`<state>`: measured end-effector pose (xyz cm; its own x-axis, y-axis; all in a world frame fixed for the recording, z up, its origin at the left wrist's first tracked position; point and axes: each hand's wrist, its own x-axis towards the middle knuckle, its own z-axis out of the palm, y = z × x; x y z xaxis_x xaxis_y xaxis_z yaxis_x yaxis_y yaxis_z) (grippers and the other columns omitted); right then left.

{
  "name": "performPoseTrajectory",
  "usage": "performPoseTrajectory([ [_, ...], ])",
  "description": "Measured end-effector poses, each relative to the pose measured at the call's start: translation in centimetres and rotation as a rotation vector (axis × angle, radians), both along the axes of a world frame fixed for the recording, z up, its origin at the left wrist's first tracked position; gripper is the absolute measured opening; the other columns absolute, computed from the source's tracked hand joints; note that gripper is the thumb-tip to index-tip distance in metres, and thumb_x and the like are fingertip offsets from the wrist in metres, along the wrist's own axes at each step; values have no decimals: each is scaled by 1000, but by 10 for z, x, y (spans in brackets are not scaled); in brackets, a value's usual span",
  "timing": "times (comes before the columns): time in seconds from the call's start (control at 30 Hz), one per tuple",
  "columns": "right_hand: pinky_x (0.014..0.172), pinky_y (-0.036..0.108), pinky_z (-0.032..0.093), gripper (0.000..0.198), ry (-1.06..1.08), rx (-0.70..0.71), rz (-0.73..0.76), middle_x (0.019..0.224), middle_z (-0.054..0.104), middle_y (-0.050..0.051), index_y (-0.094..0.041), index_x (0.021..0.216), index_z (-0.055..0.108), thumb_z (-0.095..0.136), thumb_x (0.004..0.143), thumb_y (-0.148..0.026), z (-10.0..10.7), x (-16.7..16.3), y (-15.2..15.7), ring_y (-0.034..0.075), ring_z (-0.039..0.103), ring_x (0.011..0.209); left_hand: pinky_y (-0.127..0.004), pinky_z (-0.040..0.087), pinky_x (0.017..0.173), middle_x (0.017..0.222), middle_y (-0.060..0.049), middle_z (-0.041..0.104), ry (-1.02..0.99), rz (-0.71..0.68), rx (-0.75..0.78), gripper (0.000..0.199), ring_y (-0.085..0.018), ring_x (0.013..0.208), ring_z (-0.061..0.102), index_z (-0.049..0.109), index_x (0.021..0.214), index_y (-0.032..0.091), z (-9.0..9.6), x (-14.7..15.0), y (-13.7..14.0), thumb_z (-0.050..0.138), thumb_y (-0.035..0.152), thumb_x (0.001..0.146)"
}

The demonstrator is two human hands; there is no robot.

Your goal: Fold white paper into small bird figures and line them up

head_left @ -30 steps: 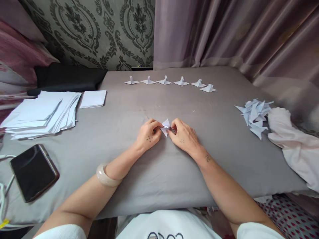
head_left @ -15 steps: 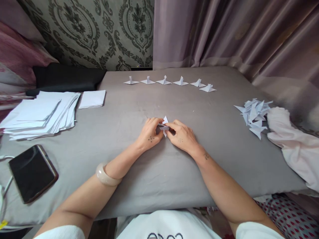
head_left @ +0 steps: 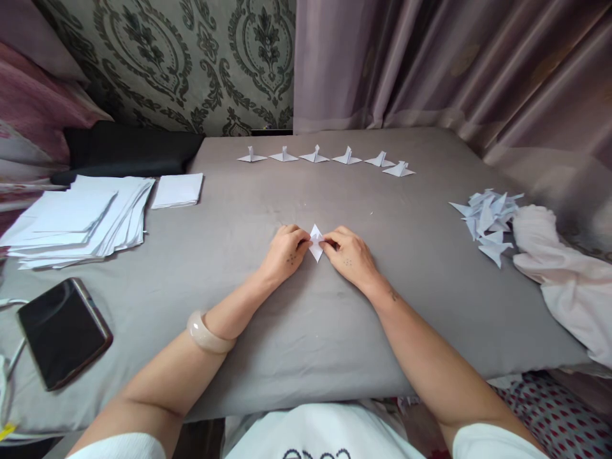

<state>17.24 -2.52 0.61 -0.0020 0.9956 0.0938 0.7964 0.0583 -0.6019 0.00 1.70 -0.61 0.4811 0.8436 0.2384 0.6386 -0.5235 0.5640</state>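
Between my two hands is a small white folded paper [head_left: 316, 245], shaped like a diamond with its points facing away from me and toward me. My left hand [head_left: 288, 253] pinches its left corner between thumb and fingers. On the other side, my right hand [head_left: 349, 254] grips the right corner the same way. The fingertips cover both side corners. Farther back stands a row of several folded paper birds [head_left: 316, 155] with upright necks. At the right lies a heap of pointed folded papers [head_left: 488, 217].
Stacked white sheets [head_left: 86, 217] lie at the left, beside a smaller stack of paper [head_left: 177, 190]. A dark tablet [head_left: 64, 333] with a white cable rests at the near left. Pale cloth [head_left: 559, 274] lies at the right edge of the grey-covered table [head_left: 306, 344].
The paper has gone from partly raised flaps to a flatter diamond. My fingers have shifted outward to its side corners, with both hands still holding it.
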Motion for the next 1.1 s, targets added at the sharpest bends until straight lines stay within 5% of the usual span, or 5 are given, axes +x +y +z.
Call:
performPoseTrajectory([
  [0.77, 70, 26, 40, 16, -60, -3, 62, 96, 62, 2, -23, 86, 69, 54, 88, -30, -4, 5, 11, 14, 58, 79, -33, 45, 79, 88, -7, 61, 52, -62, 77, 14, -21, 85, 53, 63, 85, 17, -8, -2, 9, 51, 23, 89],
  [1.1, 66, 27, 35, 14, -276, 6, 326, 85, 58, 6, -19, 74, 58, 51, 84, -23, 13, 12, 29, 17, 53, 76, -28, 41, 71, 73, -4, 56, 188, -277, 63, 13, -17, 72, 51, 55, 68, 16, 11, -3, 30, 54, 19, 80],
])
